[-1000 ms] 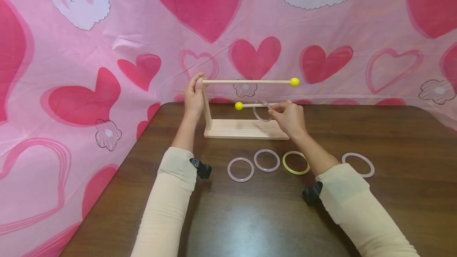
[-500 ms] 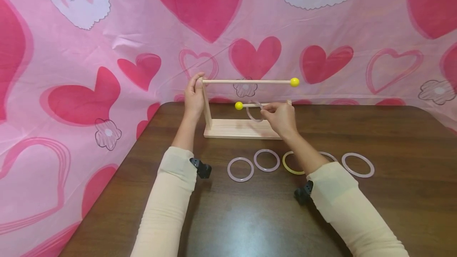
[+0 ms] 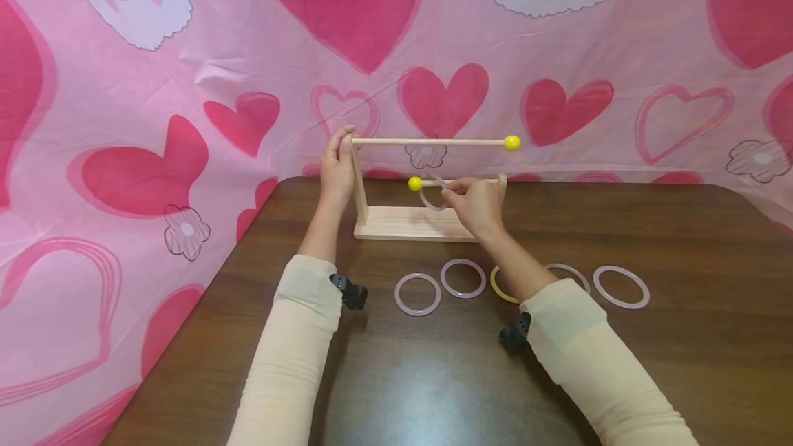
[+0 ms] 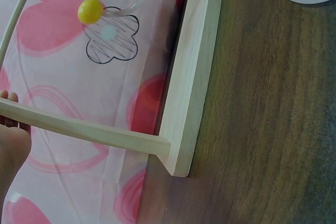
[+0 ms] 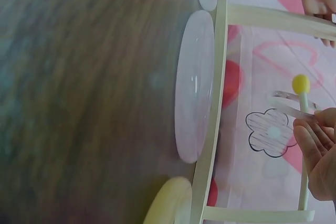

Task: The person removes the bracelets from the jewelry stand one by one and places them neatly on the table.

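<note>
My left hand grips the top of the left post of a wooden stand. The upper rod of the stand runs right from that post to a yellow ball end. A shorter lower rod points left from the right post and ends in a yellow ball. Between thumb and fingers my right hand pinches a translucent pale purple ring. In the right wrist view this ring loops around the lower rod, close behind the ball.
On the dark wooden table lie several rings in front of the stand: a purple ring, another purple ring, a yellow ring partly hidden by my right forearm, and pale rings to the right. A pink heart-patterned cloth hangs behind.
My right hand has slid the pinched ring leftward along the lower rod, closer to the yellow ball. The left hand has stayed on the post.
</note>
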Action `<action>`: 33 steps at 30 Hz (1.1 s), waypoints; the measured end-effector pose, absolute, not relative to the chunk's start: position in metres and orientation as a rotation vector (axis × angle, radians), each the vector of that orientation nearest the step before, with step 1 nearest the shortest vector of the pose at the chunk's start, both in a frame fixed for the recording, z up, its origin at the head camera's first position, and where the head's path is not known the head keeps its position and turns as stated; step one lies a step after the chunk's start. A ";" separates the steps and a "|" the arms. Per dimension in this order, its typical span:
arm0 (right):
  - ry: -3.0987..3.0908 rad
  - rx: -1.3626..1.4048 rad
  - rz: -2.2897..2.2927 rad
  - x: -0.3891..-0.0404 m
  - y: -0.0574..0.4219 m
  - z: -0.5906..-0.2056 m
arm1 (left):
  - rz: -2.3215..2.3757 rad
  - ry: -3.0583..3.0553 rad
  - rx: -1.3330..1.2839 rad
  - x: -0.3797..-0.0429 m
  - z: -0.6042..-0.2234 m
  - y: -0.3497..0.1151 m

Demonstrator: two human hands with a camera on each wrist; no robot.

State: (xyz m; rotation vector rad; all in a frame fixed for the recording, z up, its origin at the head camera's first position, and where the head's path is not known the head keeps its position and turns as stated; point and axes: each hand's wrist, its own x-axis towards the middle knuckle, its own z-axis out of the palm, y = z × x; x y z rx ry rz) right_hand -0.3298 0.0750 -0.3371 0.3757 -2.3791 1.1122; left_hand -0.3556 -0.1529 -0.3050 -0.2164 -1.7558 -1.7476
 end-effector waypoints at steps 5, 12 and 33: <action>-2.401 0.343 1.133 -0.330 0.071 -0.337 | -1.753 -1.747 -0.215 -0.355 -0.304 -0.152; -2.423 0.328 1.154 -0.331 0.067 -0.336 | -1.762 -1.735 -0.218 -0.354 -0.304 -0.152; -2.443 0.347 1.175 -0.329 0.064 -0.332 | -1.744 -1.757 -0.246 -0.355 -0.305 -0.153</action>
